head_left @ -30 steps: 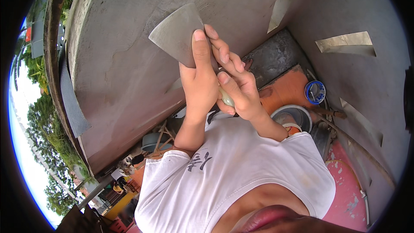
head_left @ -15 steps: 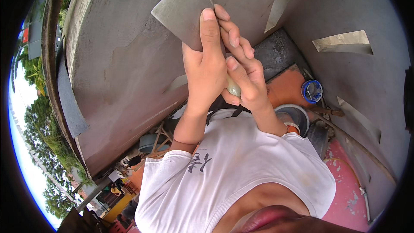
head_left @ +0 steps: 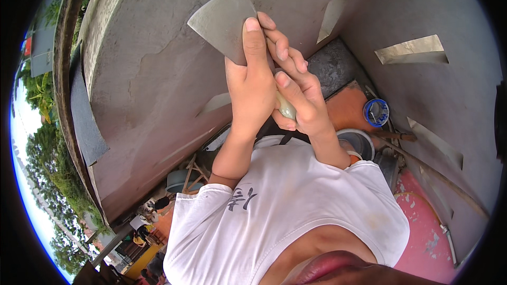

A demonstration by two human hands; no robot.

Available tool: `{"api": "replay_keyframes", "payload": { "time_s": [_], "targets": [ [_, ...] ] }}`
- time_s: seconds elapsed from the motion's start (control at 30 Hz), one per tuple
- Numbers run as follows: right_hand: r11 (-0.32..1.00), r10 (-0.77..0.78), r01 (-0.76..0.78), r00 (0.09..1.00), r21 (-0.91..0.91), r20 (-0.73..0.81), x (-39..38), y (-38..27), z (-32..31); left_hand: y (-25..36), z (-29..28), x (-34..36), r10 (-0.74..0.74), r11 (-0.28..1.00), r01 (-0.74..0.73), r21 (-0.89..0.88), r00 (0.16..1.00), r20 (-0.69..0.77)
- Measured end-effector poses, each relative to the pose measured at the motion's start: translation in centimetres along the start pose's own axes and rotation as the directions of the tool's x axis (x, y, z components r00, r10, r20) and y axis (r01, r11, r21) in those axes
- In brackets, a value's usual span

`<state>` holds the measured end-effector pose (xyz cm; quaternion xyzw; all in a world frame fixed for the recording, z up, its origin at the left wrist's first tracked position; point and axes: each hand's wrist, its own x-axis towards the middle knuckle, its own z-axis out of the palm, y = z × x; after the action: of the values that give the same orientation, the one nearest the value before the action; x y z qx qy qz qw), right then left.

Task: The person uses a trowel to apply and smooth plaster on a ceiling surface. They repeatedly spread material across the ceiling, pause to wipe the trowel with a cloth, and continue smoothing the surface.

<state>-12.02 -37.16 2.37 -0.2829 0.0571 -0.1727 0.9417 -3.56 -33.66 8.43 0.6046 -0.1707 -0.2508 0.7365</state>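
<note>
A wide metal scraper blade (head_left: 219, 18) is raised against the grey plastered wall (head_left: 142, 84), tilted with its broad edge toward the upper left. My left hand (head_left: 251, 89) is closed on the scraper, its thumb lying over the face of the blade. My right hand (head_left: 303, 92) grips the pale greenish handle (head_left: 286, 106) just to the right of my left hand, with its fingers curled up along the blade's right side. The two hands are together above my white shirt; part of the handle is hidden by them.
A grey wall with slot openings (head_left: 465, 100) rises at the right. Below are an orange board (head_left: 343, 108), a blue-rimmed bucket (head_left: 376, 112), a grey basin (head_left: 364, 140), a wooden pole (head_left: 438, 179) and a pink surface (head_left: 422, 243). Trees (head_left: 47, 169) show beyond the left edge.
Both hands and the scraper rose higher along the wall, then dipped slightly in the last half second, ending a little above and right of where they started. The grip looks unchanged.
</note>
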Motion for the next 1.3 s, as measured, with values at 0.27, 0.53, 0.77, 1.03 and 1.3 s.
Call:
{"api": "replay_keyframes", "payload": {
  "time_s": [0.27, 0.53, 0.77, 1.03, 1.3],
  "targets": [
    [0.999, 0.008, -0.007, 1.0, -0.049, 0.025, 0.1, -1.6, -0.3, 0.4, 1.0, 0.5, 0.05, 0.999, -0.05, 0.001, 0.997, 0.056],
    [0.999, 0.006, -0.005, 0.999, -0.033, 0.031, 0.4, -2.1, -0.1, 1.0, 1.6, 0.7, 0.048, 0.999, -0.047, -0.024, 0.998, 0.044],
    [0.999, -0.002, 0.002, 1.0, -0.034, 0.013, -0.2, -0.5, 0.1, 0.3, 0.4, 0.0, 0.0, 1.0, 0.0, -0.005, 1.0, 0.024],
    [1.0, 0.031, -0.031, 0.999, -0.005, 0.015, -0.1, -1.3, -0.1, 0.4, 0.9, 0.3, 0.007, 1.0, -0.006, -0.015, 0.998, 0.064],
    [0.997, 0.08, -0.08, 0.997, 0.008, 0.002, -0.7, -0.2, -0.1, -0.2, -0.1, -0.3, -0.006, 1.0, 0.006, 0.005, 1.0, 0.024]
  ]
}}
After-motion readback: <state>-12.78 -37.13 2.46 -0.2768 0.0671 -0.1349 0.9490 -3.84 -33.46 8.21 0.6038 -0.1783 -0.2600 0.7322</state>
